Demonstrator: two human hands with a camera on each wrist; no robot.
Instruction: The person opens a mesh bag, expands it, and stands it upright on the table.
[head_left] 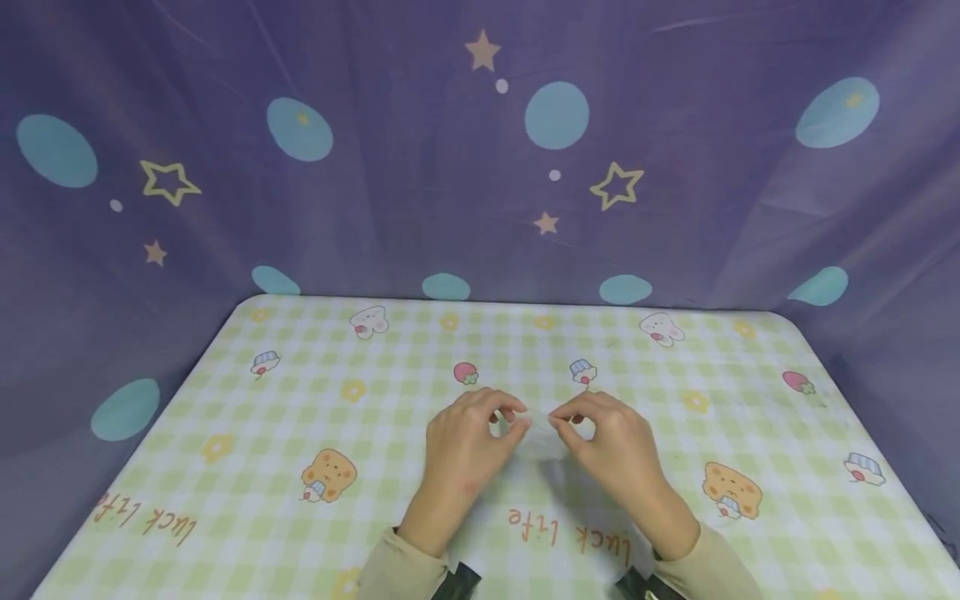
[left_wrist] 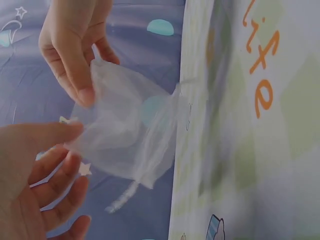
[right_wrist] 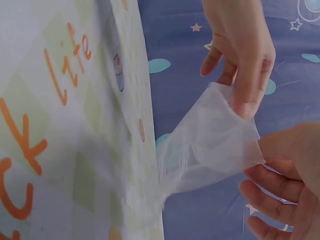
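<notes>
A small, thin, translucent white plastic bag hangs between both hands, above the table. My left hand pinches one side of its upper edge between thumb and index finger. The opposite side is pinched the same way by my right hand. In the left wrist view the bag spreads wide between the fingertips, with creased, narrow ends dangling below. From the right wrist view, the bag tapers downward toward the tabletop. Neither hand touches the table.
The table wears a green-and-white checked cloth printed with bears, strawberries, cupcakes and lettering. Behind and beside it hangs a purple curtain with stars and blue ovals. Dark straps circle the wrists by the beige sleeves.
</notes>
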